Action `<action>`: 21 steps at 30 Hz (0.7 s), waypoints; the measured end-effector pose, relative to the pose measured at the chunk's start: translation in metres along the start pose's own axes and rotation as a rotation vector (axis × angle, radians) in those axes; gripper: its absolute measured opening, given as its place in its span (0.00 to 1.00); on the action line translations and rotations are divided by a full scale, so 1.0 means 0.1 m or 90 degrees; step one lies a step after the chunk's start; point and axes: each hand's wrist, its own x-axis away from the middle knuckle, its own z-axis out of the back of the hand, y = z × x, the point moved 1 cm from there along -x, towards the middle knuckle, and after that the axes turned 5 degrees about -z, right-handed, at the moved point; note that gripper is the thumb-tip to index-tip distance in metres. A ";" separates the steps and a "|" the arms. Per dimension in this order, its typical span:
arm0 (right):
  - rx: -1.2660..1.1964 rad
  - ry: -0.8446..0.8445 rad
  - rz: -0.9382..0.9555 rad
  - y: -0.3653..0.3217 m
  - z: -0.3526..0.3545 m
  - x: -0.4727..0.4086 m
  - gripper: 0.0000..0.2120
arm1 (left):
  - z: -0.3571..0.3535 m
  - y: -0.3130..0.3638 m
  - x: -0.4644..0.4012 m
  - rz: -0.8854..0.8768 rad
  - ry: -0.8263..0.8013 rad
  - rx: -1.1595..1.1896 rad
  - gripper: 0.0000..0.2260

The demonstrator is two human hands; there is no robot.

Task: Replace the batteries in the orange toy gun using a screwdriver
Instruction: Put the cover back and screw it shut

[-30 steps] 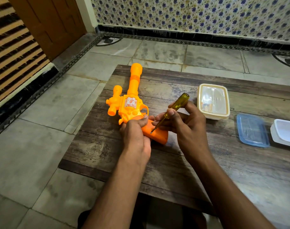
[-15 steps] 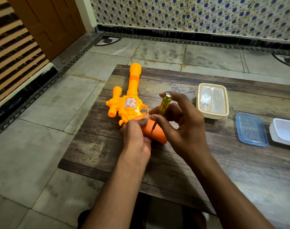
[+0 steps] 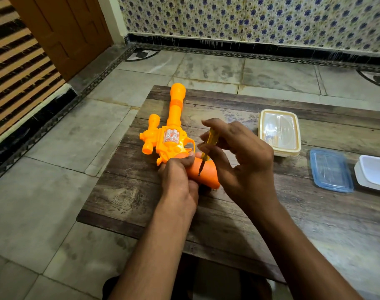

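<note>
Toy gun: bright orange plastic, lying on its side on the wooden table, near the table's left edge, muzzle pointing away from the person.
Barrel: long and round, flared at the muzzle, with a slightly darker orange ring partway along.
Scope: short stubby tube mounted on the gun's left side, parallel to the barrel.
Body: carries a silver-and-red sticker on the upward face; an open trigger guard sits just behind it.
Grip: darker orange than the body, smooth and rounded, angled toward the person's right.
Screwdriver: translucent yellow handle, thin dark shaft, standing nearly upright with a slight tilt; tip touches the upward face of the grip.
Left hand: fingers wrapped around the junction of body and grip, holding the gun down against the table.
Right hand: thumb and fingertips pinching the yellow handle; the other fingers spread loosely above it.
Cream container: rectangular, clear lid on, on the table right of the hands; contents not discernible.
Blue lid: translucent, flat on the table, right of the cream container.
White container: open, just beside the blue lid, partly cut off by the frame edge.
Floor: grey stone tiles around the table.
</note>
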 end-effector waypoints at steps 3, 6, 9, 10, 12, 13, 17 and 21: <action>0.047 0.031 0.002 -0.01 -0.02 0.00 0.17 | -0.01 0.01 0.01 0.015 0.011 -0.004 0.23; 0.010 0.014 0.005 -0.02 0.00 -0.01 0.14 | -0.02 0.01 0.01 0.009 0.001 -0.003 0.18; -0.080 -0.029 0.004 -0.03 0.05 -0.04 0.15 | -0.01 0.01 0.02 0.008 -0.010 -0.007 0.19; -0.085 -0.036 0.005 -0.04 0.04 -0.05 0.15 | -0.01 0.01 0.02 0.015 -0.008 -0.010 0.20; -0.040 -0.022 0.012 -0.04 0.02 -0.04 0.15 | -0.02 0.01 0.02 0.030 0.005 -0.021 0.23; -0.011 -0.005 0.017 -0.04 0.01 -0.02 0.15 | -0.03 0.01 0.01 0.036 0.016 -0.023 0.24; -0.019 0.015 0.018 -0.06 0.00 -0.02 0.11 | -0.03 0.01 -0.01 0.020 -0.004 -0.005 0.20; -0.062 -0.010 0.003 -0.03 0.03 -0.04 0.13 | -0.03 0.00 0.01 0.010 -0.025 -0.022 0.16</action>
